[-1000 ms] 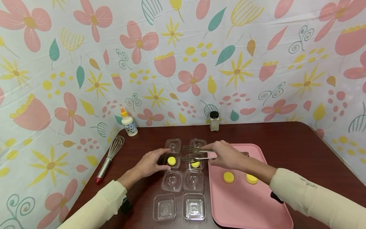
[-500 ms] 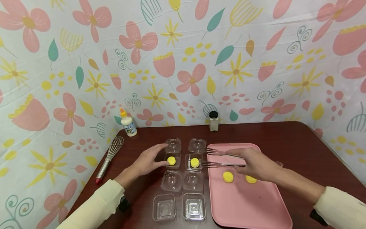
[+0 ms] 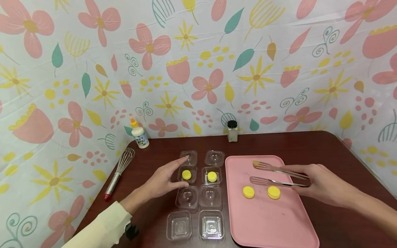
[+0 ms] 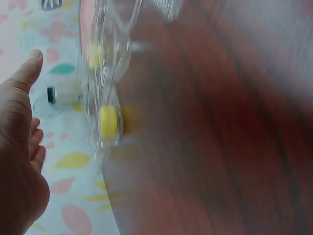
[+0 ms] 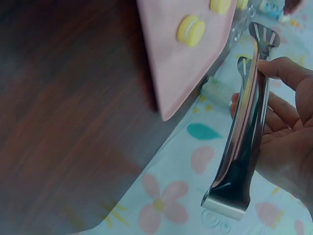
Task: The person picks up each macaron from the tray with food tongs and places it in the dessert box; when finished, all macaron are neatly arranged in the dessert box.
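My right hand (image 3: 325, 187) holds metal serving tongs (image 5: 237, 169) over the right side of the pink tray (image 3: 266, 227). The slotted tips of the tongs are spread apart with nothing between them. Below them on the tray lie two yellow macarons, a left macaron (image 3: 248, 192) and a right macaron (image 3: 274, 192). Beside the clear plastic boxes, my left hand (image 3: 161, 181) has its fingers and thumb extended, close to the back left box (image 3: 193, 179). That box contains a yellow macaron (image 3: 186, 174); the box on its right (image 3: 219, 177) contains another macaron (image 3: 212, 176).
Two more clear boxes, a left one (image 3: 179, 227) and a right one (image 3: 211, 225), stand open at the front. A whisk (image 3: 119, 170) lies far left. Along the back stand a glue bottle (image 3: 140, 134) and a black-capped jar (image 3: 232, 131). A floral cloth (image 3: 198, 69) hangs behind the table.
My right hand has moved right with the tongs, from over the back right box to above the tray. That box's macaron now shows fully. My left hand stays near the boxes.
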Demonstrator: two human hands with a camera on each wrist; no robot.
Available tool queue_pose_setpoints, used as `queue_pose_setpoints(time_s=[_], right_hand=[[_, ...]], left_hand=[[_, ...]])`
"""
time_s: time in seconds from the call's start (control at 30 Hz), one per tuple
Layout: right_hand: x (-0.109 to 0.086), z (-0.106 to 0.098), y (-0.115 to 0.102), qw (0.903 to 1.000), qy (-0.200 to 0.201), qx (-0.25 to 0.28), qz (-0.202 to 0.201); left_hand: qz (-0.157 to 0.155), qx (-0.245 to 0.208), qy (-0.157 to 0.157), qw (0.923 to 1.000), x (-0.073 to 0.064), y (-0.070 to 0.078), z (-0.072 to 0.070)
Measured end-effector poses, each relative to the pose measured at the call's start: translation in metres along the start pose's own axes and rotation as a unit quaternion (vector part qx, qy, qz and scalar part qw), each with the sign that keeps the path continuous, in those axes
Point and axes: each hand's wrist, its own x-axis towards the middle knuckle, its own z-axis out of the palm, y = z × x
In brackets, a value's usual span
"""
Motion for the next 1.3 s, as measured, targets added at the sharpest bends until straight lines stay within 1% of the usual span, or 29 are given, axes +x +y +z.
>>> queue_pose_setpoints(time_s=[0.1, 0.13, 0.27, 0.33, 0.4, 0.57, 0.63, 0.73, 0.77, 0.87, 0.93, 1.07, 1.17, 1.3], right_hand=[[-0.012, -0.003, 0.007, 1.0, 0.0, -0.001, 0.006], [-0.016, -0.004, 0.009, 0.9999, -0.003, 0.004, 0.012], [-0.029, -0.004, 0.019, 0.9992, -0.02, 0.023, 0.027], [-0.035, -0.002, 0.024, 0.9986, -0.028, 0.036, 0.028], [-0.04, -0.001, 0.028, 0.9981, -0.034, 0.046, 0.025], [-0.051, 0.003, 0.035, 0.9972, -0.042, 0.058, 0.024], [-0.055, 0.005, 0.038, 0.9968, -0.042, 0.063, 0.025], [-0.059, 0.008, 0.041, 0.9954, -0.044, 0.082, 0.026], [-0.06, 0.009, 0.042, 0.9949, -0.045, 0.086, 0.027], [-0.062, 0.011, 0.044, 0.9952, -0.044, 0.084, 0.026], [-0.063, 0.012, 0.045, 0.996, -0.04, 0.077, 0.023], [-0.065, 0.013, 0.046, 0.9965, -0.036, 0.072, 0.019], [-0.066, 0.014, 0.047, 0.9964, -0.036, 0.075, 0.016], [-0.066, 0.015, 0.048, 0.9965, -0.035, 0.074, 0.014]], left_hand=[[0.045, -0.013, 0.009, 0.9988, -0.003, 0.012, 0.005], [0.055, -0.019, 0.009, 0.9982, -0.004, 0.016, 0.006], [0.074, -0.046, -0.018, 0.996, -0.009, 0.031, 0.015], [0.077, -0.054, -0.036, 0.9949, -0.011, 0.039, 0.02], [0.087, -0.064, -0.05, 0.9929, -0.014, 0.046, 0.025], [0.13, -0.057, -0.053, 0.9885, -0.024, 0.057, 0.04], [0.145, -0.045, -0.051, 0.9871, -0.029, 0.059, 0.046], [0.152, -0.029, -0.054, 0.9865, -0.036, 0.063, 0.052], [0.15, -0.029, -0.058, 0.9866, -0.037, 0.064, 0.054], [0.15, -0.02, -0.059, 0.9867, -0.041, 0.066, 0.056], [0.157, -0.01, -0.056, 0.9859, -0.042, 0.067, 0.057], [0.167, -0.005, -0.051, 0.9847, -0.043, 0.067, 0.059], [0.165, -0.018, -0.055, 0.9846, -0.044, 0.066, 0.06], [0.17, -0.016, -0.055, 0.9837, -0.045, 0.067, 0.061]])
